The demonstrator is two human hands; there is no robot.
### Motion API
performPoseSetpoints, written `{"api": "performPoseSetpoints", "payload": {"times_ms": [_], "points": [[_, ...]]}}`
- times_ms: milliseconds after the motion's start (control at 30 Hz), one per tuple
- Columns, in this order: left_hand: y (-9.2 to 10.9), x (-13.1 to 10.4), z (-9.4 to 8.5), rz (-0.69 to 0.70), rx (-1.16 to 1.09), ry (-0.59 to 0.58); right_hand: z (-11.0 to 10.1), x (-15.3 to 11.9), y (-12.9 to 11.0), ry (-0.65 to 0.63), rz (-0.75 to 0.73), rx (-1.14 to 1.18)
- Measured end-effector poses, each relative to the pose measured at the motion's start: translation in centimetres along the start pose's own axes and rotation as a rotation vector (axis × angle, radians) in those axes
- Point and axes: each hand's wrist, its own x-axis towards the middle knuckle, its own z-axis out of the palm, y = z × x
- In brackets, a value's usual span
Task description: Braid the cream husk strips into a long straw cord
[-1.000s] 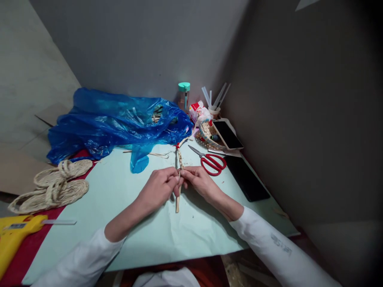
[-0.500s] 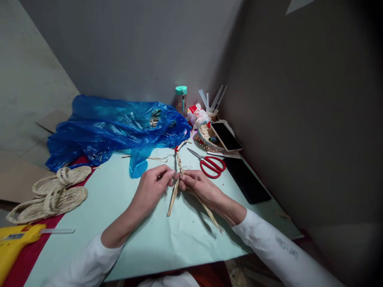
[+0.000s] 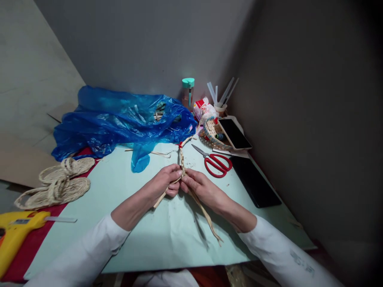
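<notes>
A pale straw braid (image 3: 182, 158) runs from a red tie at its far end down to my fingers. My left hand (image 3: 167, 181) is closed on a flat loose strand (image 3: 159, 200), whose end sticks out below toward the left. My right hand (image 3: 202, 186) pinches the near end of the braid and other strands (image 3: 208, 219), which trail down to the right. Both sets of fingertips almost meet at the braid's working end, so the exact crossing of the strands is hidden. Red-handled scissors (image 3: 218, 165) lie just beyond my right hand.
At the back spreads a blue plastic bag (image 3: 119, 119). Woven sandals (image 3: 64, 185) and a yellow glue gun (image 3: 18, 235) lie left. To the right are a black phone-like slab (image 3: 254, 179), a phone (image 3: 235, 133) on a woven basket (image 3: 209, 133), and a lidded jar (image 3: 188, 93) behind.
My left hand has moved in and closed on the strand that hung loose in the middle, swinging it to the left. My right hand keeps its pinch. The view has shifted slightly.
</notes>
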Motion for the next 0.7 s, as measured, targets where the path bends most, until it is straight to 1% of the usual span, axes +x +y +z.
{"api": "performPoseSetpoints", "payload": {"times_ms": [100, 200, 333, 433, 500, 567, 700], "points": [[0.0, 0.1, -0.3, -0.027, 0.011, -0.008, -0.2, -0.3, -0.2, 0.038, 0.018, -0.258], [-0.2, 0.1, -0.5, -0.015, 0.083, 0.016, -0.2, -0.7, -0.9, 0.085, 0.085, -0.511], [-0.6, 0.1, -0.3, 0.054, 0.226, 0.148, -0.3, -0.8, -1.8, 0.042, 0.169, -0.791], [-0.9, 0.0, 0.1, 0.121, 0.337, 0.239, -0.1, -0.7, -1.8, 0.022, 0.181, -0.962], [-1.0, -0.1, 0.3, 0.142, 0.356, 0.262, 0.2, -0.6, -1.7, 0.015, 0.172, -1.056], [-1.0, -0.1, 0.3, 0.131, 0.322, 0.234, 0.3, -0.6, -1.7, 0.002, 0.160, -1.116], [-0.9, -0.2, 0.0, 0.063, 0.146, 0.139, 0.3, -0.6, -2.2, -0.030, 0.144, -1.156]]}}
